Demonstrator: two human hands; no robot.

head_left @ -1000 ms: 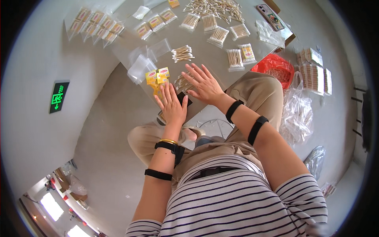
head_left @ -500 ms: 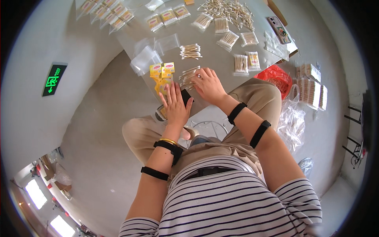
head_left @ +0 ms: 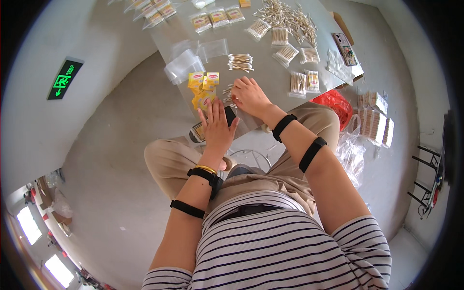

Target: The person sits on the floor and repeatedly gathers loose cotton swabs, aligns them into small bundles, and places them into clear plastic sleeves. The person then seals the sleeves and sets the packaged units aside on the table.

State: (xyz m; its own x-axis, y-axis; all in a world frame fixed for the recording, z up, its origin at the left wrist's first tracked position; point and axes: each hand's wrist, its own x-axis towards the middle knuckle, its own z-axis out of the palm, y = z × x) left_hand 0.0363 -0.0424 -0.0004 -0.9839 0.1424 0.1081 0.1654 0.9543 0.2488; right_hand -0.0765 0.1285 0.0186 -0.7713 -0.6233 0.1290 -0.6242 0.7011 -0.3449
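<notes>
red plastic bag (head_left: 333, 104), phone (head_left: 344, 48), green exit sign (head_left: 65, 79), empty clear bags (head_left: 183, 65)

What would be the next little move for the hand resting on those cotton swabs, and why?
Probably the right hand should pinch together the small bunch of loose cotton swabs under its fingertips. The swabs lie scattered on the grey sheet, not yet bagged, while empty clear bags and yellow labels wait just beside them. The left hand lies flat nearby, holding nothing.

The right hand (head_left: 249, 96) hides the swabs beneath it; the top packets (head_left: 150, 9) are cut off.
</notes>
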